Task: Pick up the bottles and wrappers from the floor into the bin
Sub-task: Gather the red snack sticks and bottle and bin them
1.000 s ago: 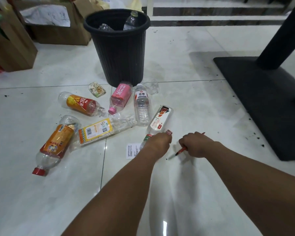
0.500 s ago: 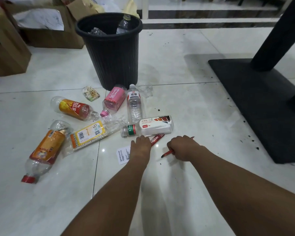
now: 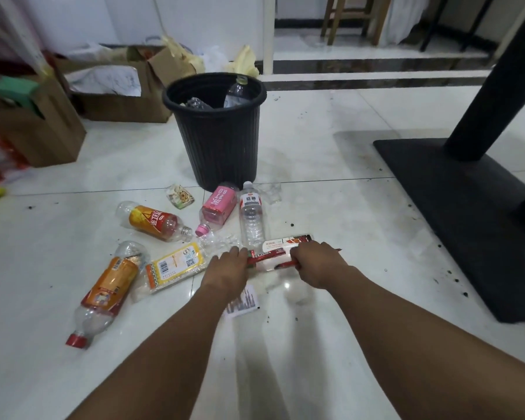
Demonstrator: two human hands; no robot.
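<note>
1. Six plastic bottles lie on their sides on the floor in front of the black ribbed bin (image 3: 222,140): an orange-label bottle (image 3: 109,286) with a red cap, a crushed yellow-label bottle (image 3: 176,265) showing a barcode and a QR code, a red-and-orange-label bottle (image 3: 155,221), a pink-label bottle (image 3: 220,203), a clear water bottle (image 3: 250,216) and a white-label bottle (image 3: 285,241). Their lettering is too blurred to read.
2. The left hand (image 3: 228,268) has its fingers curled round one end of a red stick wrapper (image 3: 265,255), just in front of the white-label bottle.
3. The right hand (image 3: 319,262) grips a thin red strip (image 3: 288,264).
4. A printed paper slip (image 3: 244,301) lies under the left wrist; a small snack wrapper (image 3: 181,197) lies near the bin.
5. Two clear bottles (image 3: 237,92) sit inside the bin.
6. The glossy white tile floor (image 3: 315,177) is speckled with dark crumbs. Cardboard boxes (image 3: 119,107) stand at left, a black table base (image 3: 455,213) at right.
</note>
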